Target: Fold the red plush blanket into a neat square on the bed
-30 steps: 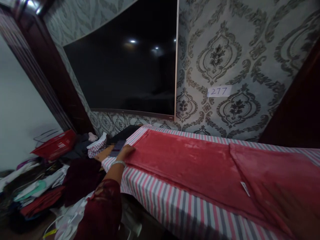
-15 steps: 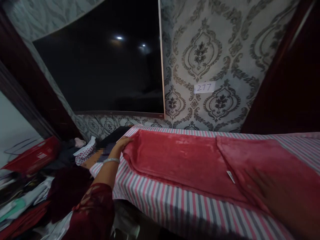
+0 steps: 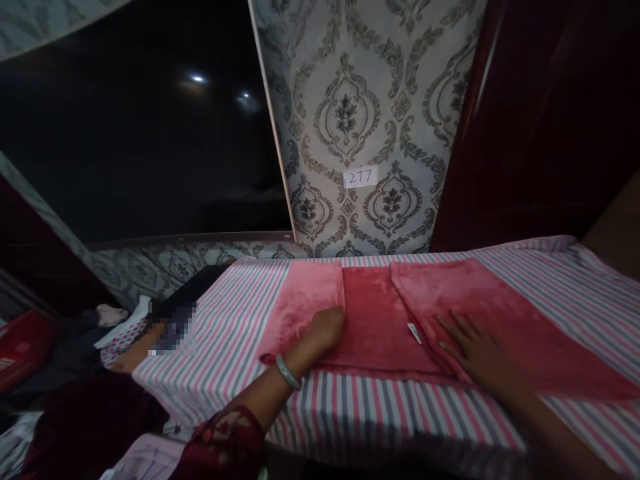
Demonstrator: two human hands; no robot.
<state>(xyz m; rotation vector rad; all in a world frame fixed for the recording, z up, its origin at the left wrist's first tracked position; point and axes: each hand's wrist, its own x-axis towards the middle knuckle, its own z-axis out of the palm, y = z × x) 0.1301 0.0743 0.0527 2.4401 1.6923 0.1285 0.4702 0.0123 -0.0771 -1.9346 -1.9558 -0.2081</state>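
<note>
A red plush blanket [image 3: 369,307] lies across a striped cloth [image 3: 240,307], with both its left and right ends folded inward over the middle. My left hand [image 3: 327,328], with a bracelet at the wrist, is closed at the inner edge of the left flap [image 3: 313,283]; its fingertips are partly hidden. Spread flat on the right flap [image 3: 450,287] is my right hand [image 3: 473,347], fingers apart. A small white label [image 3: 415,333] shows by the right flap's edge, between the two hands.
Behind the striped surface stands a patterned wall with a paper marked 277 [image 3: 361,177]. A large dark television [image 3: 150,133] hangs at left, a dark red panel [image 3: 540,120] rises at right. Clothes [image 3: 85,407] and a red bag [image 3: 23,347] are heaped at lower left.
My left hand has carried the blanket's left end rightward, folding it over the middle. My right hand still rests on the right flap. The view has turned to the right.
</note>
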